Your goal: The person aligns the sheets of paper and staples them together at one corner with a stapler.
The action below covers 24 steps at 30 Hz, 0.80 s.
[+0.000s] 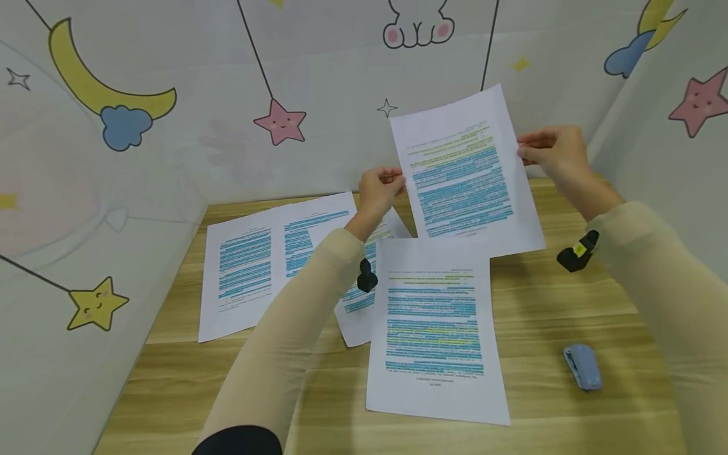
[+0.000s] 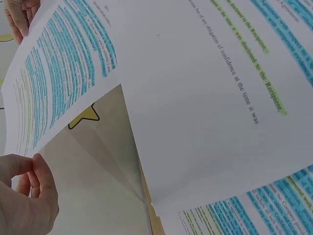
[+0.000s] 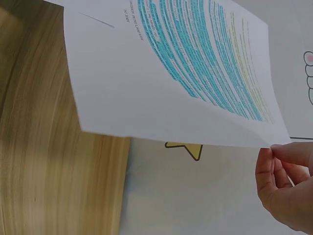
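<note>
A printed sheet of paper (image 1: 463,177) with blue and yellow-green highlighting is held up, tilted, above the table's far part. My left hand (image 1: 378,193) pinches its left edge between thumb and fingers. On the opposite edge, the thumb and fingertips of my right hand (image 1: 554,155) grip it. The right wrist view shows this same sheet (image 3: 112,93) bowed, with a thin dark mark near one end. Nearer to me lies another highlighted sheet (image 1: 435,398), its far edge just below the held one. A further sheet (image 1: 355,328) is partly covered by it and by my left arm.
More highlighted sheets (image 1: 239,316) lie at the table's far left. A small blue stapler (image 1: 582,366) sits on the wooden table (image 1: 569,423) at right. Behind and at both sides hangs a white cloth (image 1: 330,69) printed with stars and moons.
</note>
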Available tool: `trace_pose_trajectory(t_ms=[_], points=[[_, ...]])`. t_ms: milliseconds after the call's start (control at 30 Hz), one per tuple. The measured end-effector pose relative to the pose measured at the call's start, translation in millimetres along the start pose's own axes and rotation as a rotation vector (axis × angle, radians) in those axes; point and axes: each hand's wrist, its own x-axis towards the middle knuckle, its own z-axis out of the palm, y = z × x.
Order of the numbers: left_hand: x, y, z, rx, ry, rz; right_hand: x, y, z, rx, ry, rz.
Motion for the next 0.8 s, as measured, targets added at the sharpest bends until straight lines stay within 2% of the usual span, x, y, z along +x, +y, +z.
trace_pose_trajectory(t_ms=[200,467,800], points=[[2.8,2.9,-1.4,-0.037,0.0,0.006,1.4,-6.6,-3.2,-0.007,0.014,-0.026],[6.2,8.7,-3.5,-0.007,0.021,0.04,3.2,-16.6,-6.1,-0.034,0.03,-0.069],[8.5,14.3,-2.2,-0.049,0.023,0.065,2.0,-24.0,-10.2,-0.043,0.05,-0.071]])
